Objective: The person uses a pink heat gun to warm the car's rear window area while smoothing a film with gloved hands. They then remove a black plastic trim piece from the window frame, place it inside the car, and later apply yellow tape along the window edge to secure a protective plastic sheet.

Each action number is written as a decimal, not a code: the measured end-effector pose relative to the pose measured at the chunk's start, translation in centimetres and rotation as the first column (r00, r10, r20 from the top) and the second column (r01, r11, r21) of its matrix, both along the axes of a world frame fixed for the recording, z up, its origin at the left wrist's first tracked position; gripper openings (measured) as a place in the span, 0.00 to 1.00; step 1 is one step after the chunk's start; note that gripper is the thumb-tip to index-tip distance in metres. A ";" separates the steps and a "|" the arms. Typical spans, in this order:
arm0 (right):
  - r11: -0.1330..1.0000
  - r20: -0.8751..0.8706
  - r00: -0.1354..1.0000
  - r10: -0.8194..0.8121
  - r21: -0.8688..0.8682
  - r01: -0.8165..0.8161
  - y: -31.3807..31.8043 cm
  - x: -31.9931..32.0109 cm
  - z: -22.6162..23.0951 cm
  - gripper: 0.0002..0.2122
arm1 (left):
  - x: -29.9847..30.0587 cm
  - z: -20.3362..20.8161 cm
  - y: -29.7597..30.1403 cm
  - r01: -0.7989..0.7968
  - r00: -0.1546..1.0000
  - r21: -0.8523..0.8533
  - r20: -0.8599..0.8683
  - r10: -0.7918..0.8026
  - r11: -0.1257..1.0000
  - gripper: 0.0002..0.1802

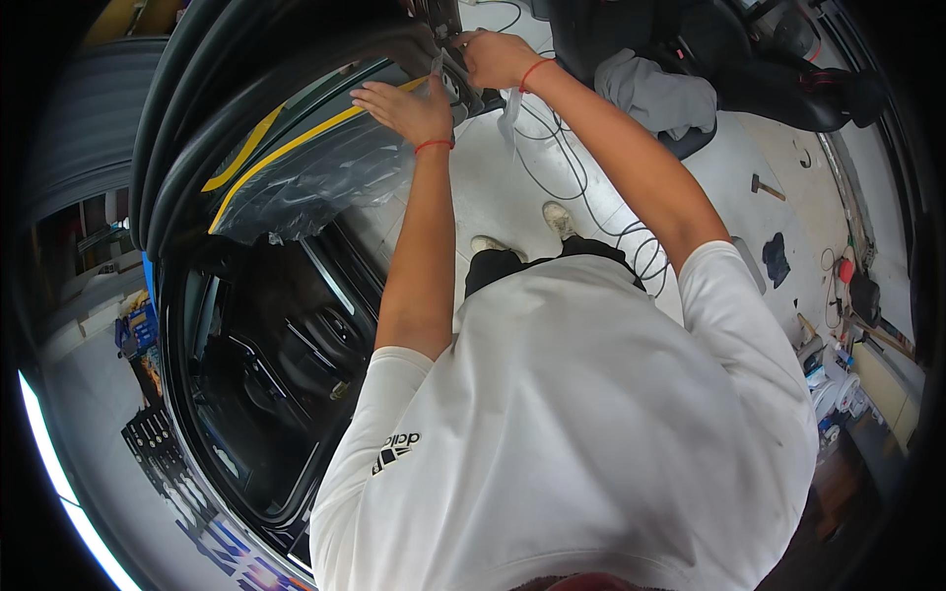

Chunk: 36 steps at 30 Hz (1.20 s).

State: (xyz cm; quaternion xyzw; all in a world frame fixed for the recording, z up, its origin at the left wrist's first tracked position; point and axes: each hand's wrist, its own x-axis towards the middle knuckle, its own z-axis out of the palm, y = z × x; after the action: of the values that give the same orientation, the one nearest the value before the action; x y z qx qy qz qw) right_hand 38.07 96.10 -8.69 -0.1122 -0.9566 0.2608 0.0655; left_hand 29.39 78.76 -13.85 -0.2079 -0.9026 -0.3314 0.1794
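Observation:
My left hand (419,113) is open beside the black car frame, its fingers stretched to the left and its thumb raised against the frame's edge. Below those fingers runs yellow masking tape (296,146), edging a sheet of clear plastic film (320,187) that hangs in loose folds. Further off, my right hand (498,59) has its fingers bent in at a dark part of the frame (458,84); what they grip is hidden. A whitish translucent strip (509,123) dangles just under the right wrist.
On the left, the car's open doorway (266,384) shows a dark interior. A black car seat (650,30) with a grey cloth (658,91) on it stands at the far right. Cables (581,177) lie looped on the pale floor, and a hammer (768,188) lies further right.

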 end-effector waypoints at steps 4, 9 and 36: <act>0.995 -0.200 0.975 -0.097 -0.037 0.091 0.8 3.5 2.8 0.10 | -0.2 1.6 1.8 -0.108 0.990 0.037 0.096 0.104 0.993 0.73; 0.929 -0.400 0.907 0.134 -0.267 -0.255 0.8 4.4 7.9 0.16 | -0.2 0.8 1.9 -0.142 0.989 0.018 0.049 0.141 0.990 0.75; 0.850 -0.296 0.821 0.489 -0.053 -0.525 -15.8 20.7 10.3 0.06 | 17.0 2.2 -17.7 -0.032 0.997 0.265 -0.061 0.050 0.964 0.23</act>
State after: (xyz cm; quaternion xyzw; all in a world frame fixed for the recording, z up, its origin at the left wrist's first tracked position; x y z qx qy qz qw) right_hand 58.76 80.28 1.63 0.1792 -0.9142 0.3442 0.1167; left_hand 46.37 61.05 -11.66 -0.1745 -0.8480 -0.4377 0.2427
